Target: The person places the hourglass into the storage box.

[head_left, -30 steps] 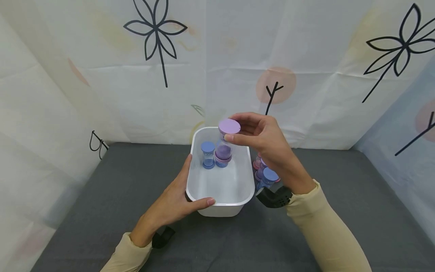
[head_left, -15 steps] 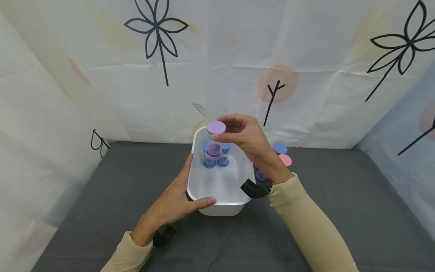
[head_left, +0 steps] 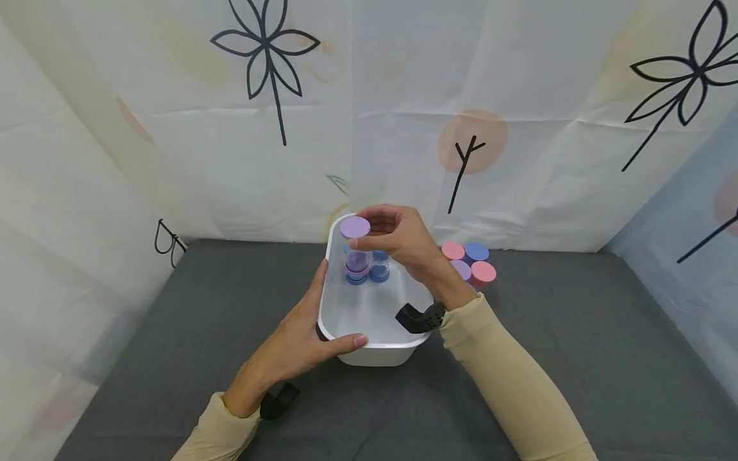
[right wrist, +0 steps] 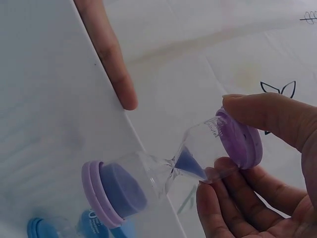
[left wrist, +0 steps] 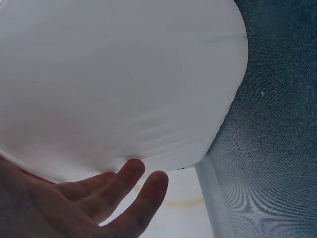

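One hand, the left hand (head_left: 300, 336), spreads its fingers along the outer left wall of a white tub (head_left: 369, 314), thumb over the near rim; its palm is partly cut off in the left wrist view. Inside the tub's far left part, a blue hourglass (head_left: 356, 280) is mostly hidden behind a purple hourglass (head_left: 357, 259), and whether the two touch cannot be told. The purple hourglass is over the tub, its long axis near upright, one flat cap facing up, the other down toward the tub floor; the right wrist view shows it aslant, purple sand in both bulbs, the print on the glass hard to read. Just to its right a second blue hourglass (head_left: 379, 269) stands upright, its top hidden by the right hand (head_left: 403, 246), which pinches the purple hourglass by its upper end between thumb and fingers. Farther right, pink, blue and purple caps (head_left: 462, 269) cluster beside the tub on the grey counter (head_left: 576, 358), partly covered by the right wrist
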